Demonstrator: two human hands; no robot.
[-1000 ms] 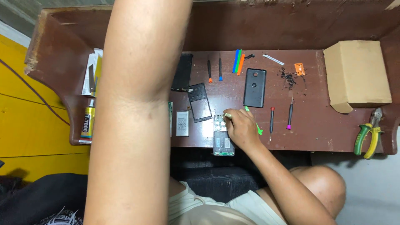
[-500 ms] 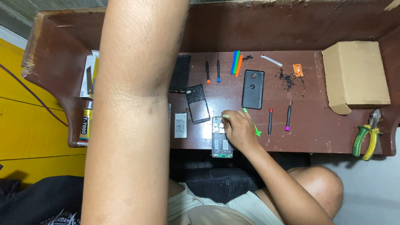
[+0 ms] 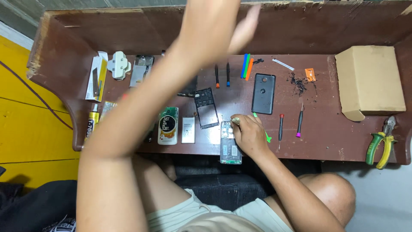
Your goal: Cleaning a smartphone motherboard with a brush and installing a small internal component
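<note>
I see the right hand (image 3: 251, 136) resting on the opened phone body with its bare circuit board (image 3: 230, 144) at the brown wooden table's (image 3: 326, 129) front edge, fingers pinching something small — I can't make it out. The left hand (image 3: 214, 25) is raised, blurred, open, grasping nothing — its forearm hides part of the black phone frame (image 3: 208, 107).

— What do I have at three o'clock?
— A cardboard box (image 3: 370, 79); green-handled pliers (image 3: 380, 144) below it.
— At nine o'clock?
— I see a glue tube (image 3: 90, 121) and a white plug (image 3: 119, 65).
</note>
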